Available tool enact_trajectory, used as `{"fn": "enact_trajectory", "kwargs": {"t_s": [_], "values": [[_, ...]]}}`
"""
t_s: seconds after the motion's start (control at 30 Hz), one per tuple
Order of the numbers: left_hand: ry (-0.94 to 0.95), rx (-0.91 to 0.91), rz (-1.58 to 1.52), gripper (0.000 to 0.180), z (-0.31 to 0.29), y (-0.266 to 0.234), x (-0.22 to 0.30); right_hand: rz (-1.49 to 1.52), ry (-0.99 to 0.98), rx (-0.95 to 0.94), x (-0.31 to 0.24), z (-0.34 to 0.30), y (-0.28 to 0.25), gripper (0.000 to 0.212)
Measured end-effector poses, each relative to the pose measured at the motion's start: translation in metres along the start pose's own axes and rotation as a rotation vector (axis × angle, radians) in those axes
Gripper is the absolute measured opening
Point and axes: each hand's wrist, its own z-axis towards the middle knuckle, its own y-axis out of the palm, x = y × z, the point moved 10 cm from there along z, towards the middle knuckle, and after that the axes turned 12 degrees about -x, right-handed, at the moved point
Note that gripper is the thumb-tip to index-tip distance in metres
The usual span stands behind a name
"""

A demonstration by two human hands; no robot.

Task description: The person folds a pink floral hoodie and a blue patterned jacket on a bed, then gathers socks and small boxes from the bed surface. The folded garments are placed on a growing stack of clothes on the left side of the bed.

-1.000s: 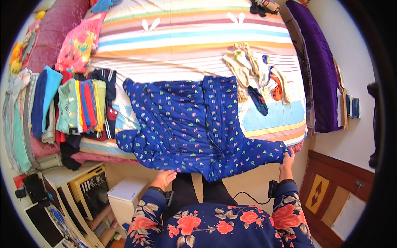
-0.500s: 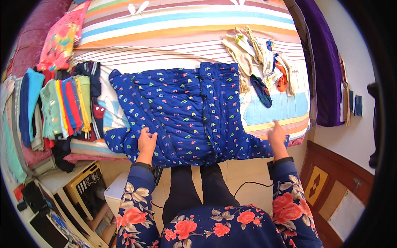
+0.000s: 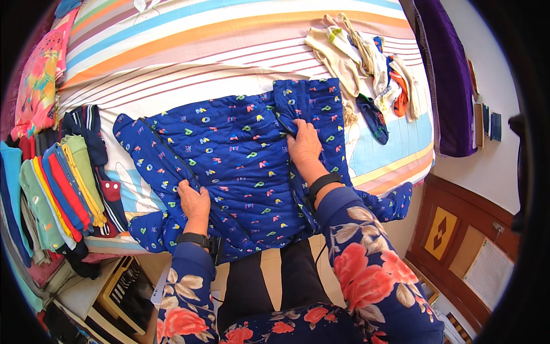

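Observation:
A dark blue quilted jacket printed with small coloured letters lies spread on the bed, its two zip-edged front panels opened out to the sides. My left hand is closed on the zip edge of the left panel, low down. Higher up, on the zip edge of the right panel, my right hand has its fingers curled over the cloth, the tips partly hidden. One sleeve reaches out beyond my right forearm; another blue part of the jacket bunches at the lower left.
Folded clothes stand in rows at the left, beside a bright pink patterned cloth. Several loose socks lie in a heap at the far right. The striped bedsheet spreads beyond. A wooden door is at the lower right.
My right hand has come in from the right sleeve to the jacket's right zip edge. My left hand now grips the left edge. The view has shifted, and the jacket lies slightly turned.

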Motion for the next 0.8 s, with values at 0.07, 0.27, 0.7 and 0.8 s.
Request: {"fn": "enact_trajectory", "kwargs": {"t_s": [0.07, 0.27, 0.7, 0.8], "values": [[0.039, -0.052, -0.062, 0.049, 0.005, -0.003, -0.007, 0.250, -0.075, 0.053, 0.010, 0.004, -0.017, 0.026], [0.387, -0.273, -0.969, 0.050, -0.051, -0.029, 0.020, 0.734, -0.248, 0.076, -0.004, -0.044, -0.077, 0.022], [0.685, -0.286, -0.301, 0.043, -0.018, -0.048, 0.142, 0.300, -0.533, -0.217, -0.094, -0.045, -0.003, 0.035], [0.957, 0.114, -0.122, 0.048, -0.004, -0.100, 0.196, 0.151, -0.700, 0.059, -0.127, -0.040, -0.038, 0.044]]}}
